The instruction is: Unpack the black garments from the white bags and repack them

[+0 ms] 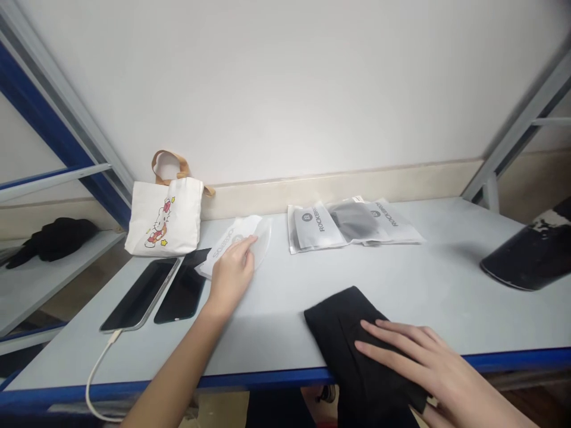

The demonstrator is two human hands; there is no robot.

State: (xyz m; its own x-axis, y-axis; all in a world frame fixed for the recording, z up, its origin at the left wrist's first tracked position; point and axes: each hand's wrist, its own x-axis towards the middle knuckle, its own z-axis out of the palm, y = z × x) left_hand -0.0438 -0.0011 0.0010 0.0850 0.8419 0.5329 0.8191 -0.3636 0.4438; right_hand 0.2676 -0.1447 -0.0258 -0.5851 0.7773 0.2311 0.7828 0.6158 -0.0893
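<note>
My left hand [232, 274] lies on a translucent white Rockbros packet [236, 244] near the table's back edge. Its fingertips press on the packet, and I cannot tell whether they grip it. My right hand [423, 368] rests with spread fingers on a folded black cloth [343, 333], which hangs over the table's front edge. Left of my left hand, two black-screened phones [139, 294] [182, 291] lie side by side. A white charging cable [96, 380] runs from the nearer phone down over the front edge.
A white tote bag [163, 217] with a cartoon print stands at the back left. Sealed grey Rockbros packets [319, 226] lie at the back of the pale table [401, 279]. A dark slab [530, 255] lies at the right edge. Blue-and-grey shelf frames flank the table.
</note>
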